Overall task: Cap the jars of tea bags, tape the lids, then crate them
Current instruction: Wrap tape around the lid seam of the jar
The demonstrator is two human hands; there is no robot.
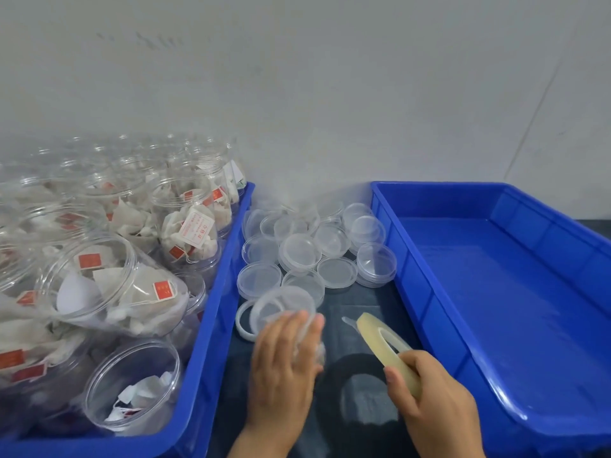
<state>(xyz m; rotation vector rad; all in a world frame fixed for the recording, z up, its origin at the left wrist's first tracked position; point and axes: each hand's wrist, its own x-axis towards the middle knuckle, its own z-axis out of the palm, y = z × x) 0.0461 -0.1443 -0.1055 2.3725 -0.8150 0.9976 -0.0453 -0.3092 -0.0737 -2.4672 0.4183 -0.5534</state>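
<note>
On the dark bench under a plain wall, capping appears underway: left hand (284, 355) grips a clear jar (281, 312) between the crates, right hand (433, 401) clamps the tape roll (385, 347); taping should follow, though blur hides whether its lid is seated.

Lids (317, 249) lie between jar crate (211, 325) left and crate (429, 292) right.

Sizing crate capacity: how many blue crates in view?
2. One blue plastic crate on the left, packed with clear tea-bag jars; another blue plastic crate on the right, holding nothing visible.
</note>
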